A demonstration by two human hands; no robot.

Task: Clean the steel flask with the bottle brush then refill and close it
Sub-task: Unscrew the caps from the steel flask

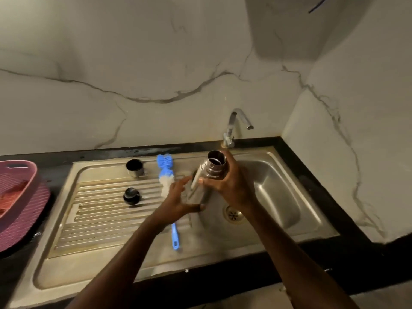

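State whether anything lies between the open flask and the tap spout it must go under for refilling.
Nothing visible does. The flask, gripped by the right hand, is just below and left of the tap spout, with only air between.

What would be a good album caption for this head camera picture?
Over the sink, the right hand holds the open steel flask; the bottle brush lies on the drainboard.

Veined marble walls (156, 63) (dim), black counter (334, 197).

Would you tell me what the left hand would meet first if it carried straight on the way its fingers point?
Most likely the steel flask: the left hand has its fingers aimed up and right at the body, seemingly almost touching, though depth is unclear.
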